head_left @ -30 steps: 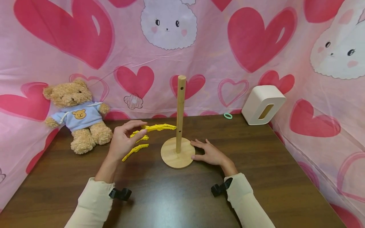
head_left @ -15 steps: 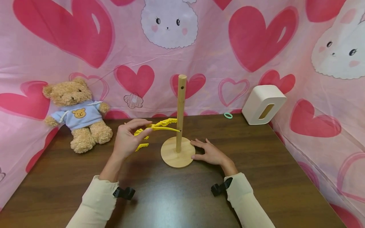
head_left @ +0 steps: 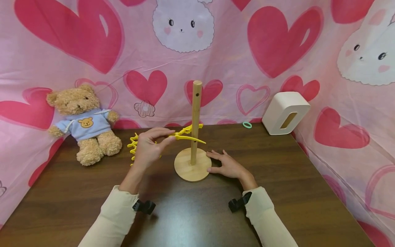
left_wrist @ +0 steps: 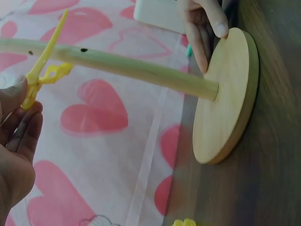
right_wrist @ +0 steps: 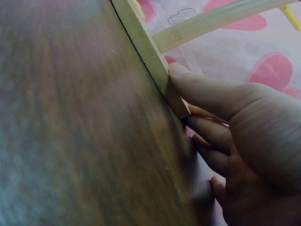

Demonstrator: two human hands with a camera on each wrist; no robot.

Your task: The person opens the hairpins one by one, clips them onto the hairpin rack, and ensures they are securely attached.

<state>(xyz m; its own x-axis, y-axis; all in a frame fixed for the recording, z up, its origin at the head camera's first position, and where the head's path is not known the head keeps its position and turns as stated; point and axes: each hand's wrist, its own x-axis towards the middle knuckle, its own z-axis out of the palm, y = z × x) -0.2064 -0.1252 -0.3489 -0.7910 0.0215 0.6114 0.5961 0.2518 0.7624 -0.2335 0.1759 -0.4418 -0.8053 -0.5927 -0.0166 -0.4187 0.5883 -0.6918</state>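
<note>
My left hand point(head_left: 149, 147) pinches one end of a yellow alligator hair clip point(head_left: 184, 137) between thumb and fingers. The clip's two arms are spread, one smooth and one jagged, and they overlap the lower part of the upright post in the head view. In the left wrist view, the clip point(left_wrist: 43, 59) crosses the post point(left_wrist: 136, 69) near its dark holes. The post rises from a round wooden base point(head_left: 187, 168). My right hand point(head_left: 226, 166) grips the base's right rim, thumb toward me. More yellow clips point(head_left: 133, 145) lie on the table, partly hidden behind my left hand.
A teddy bear point(head_left: 84, 120) in a blue shirt sits at the back left of the brown table point(head_left: 277, 192). At the back right are a white box point(head_left: 282, 111) with an oval slot and a small green ring point(head_left: 247, 125). Pink heart-print cloth point(head_left: 225, 48) hangs behind.
My left hand has moved right with the hair clip. The clip's arms have spread apart and now reach across the post. My right hand has stayed on the base.
</note>
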